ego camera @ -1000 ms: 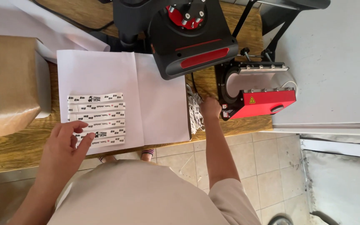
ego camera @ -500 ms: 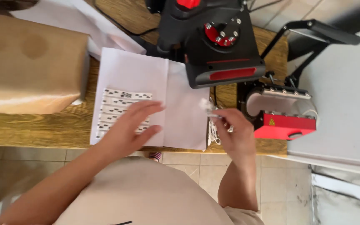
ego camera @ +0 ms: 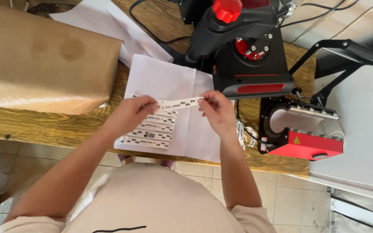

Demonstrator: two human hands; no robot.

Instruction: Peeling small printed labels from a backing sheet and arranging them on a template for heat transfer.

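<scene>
Lifted since half a second ago, both hands, left (ego camera: 132, 113) and right (ego camera: 216, 108), now pinch a white printed strip (ego camera: 178, 103) taut above the paper sheet (ego camera: 169, 80).

free: white paper (ego camera: 169, 82) | blocked: heat press (ego camera: 247, 56) behind, brown pad (ego camera: 44, 60) left

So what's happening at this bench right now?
A person holds a narrow printed strip stretched between the left hand and right hand, just above a white paper sheet on the wooden table. More printed strips lie in a row on that sheet. A black and red press machine stands behind, and a smaller red press sits to the right.
</scene>
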